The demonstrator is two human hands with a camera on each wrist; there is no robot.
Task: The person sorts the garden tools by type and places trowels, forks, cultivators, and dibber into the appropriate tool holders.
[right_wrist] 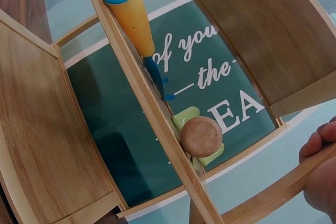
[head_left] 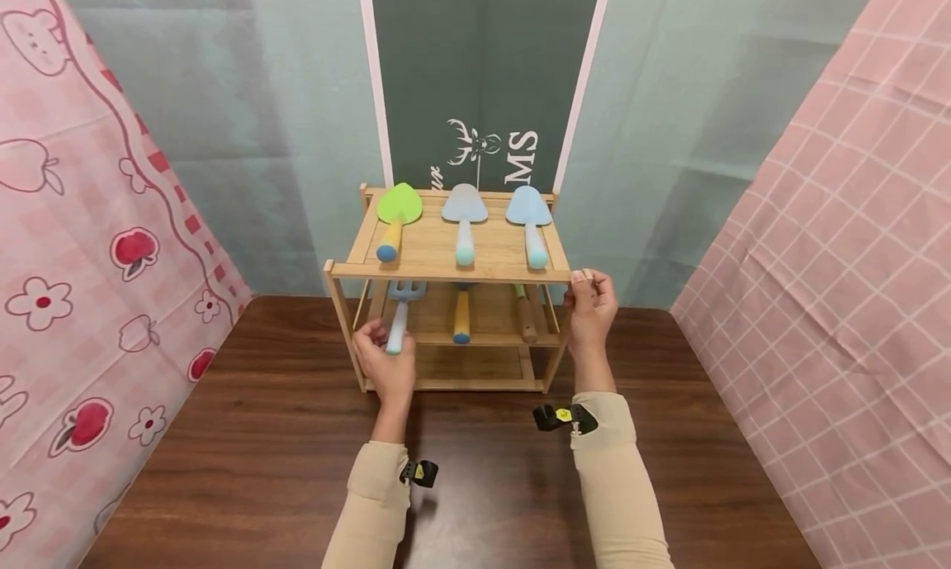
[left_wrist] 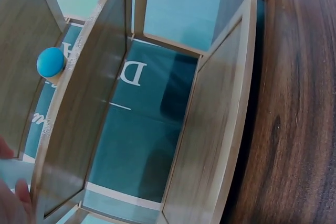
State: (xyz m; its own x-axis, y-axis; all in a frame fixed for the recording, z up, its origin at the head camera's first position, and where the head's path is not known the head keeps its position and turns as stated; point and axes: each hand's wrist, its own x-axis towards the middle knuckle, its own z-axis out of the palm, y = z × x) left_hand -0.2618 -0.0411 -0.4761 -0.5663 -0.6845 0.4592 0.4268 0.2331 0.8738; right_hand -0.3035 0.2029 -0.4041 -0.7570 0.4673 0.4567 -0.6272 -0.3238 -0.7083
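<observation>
My left hand (head_left: 386, 367) pinches the handle end of a toy garden fork (head_left: 399, 325), whose pale tines point back over the middle shelf of a wooden rack (head_left: 446, 271). In the left wrist view, fingertips (left_wrist: 22, 195) show at the lower left around the pale handle. My right hand (head_left: 592, 309) grips the rack's front right corner at top-shelf height. On the middle shelf beside the fork lie a yellow-handled tool (head_left: 462, 317) with a blue end and a brown-handled tool (head_left: 527, 321) with a green head; the top shelf hides part of their heads.
The top shelf bears a green trowel (head_left: 401, 204), a grey trowel (head_left: 465, 206) and a light blue trowel (head_left: 529, 207), handles toward me. The rack stands on a dark wooden table (head_left: 490, 486). Behind hangs a green cloth (head_left: 486, 57); pink cloths (head_left: 839, 222) flank both sides.
</observation>
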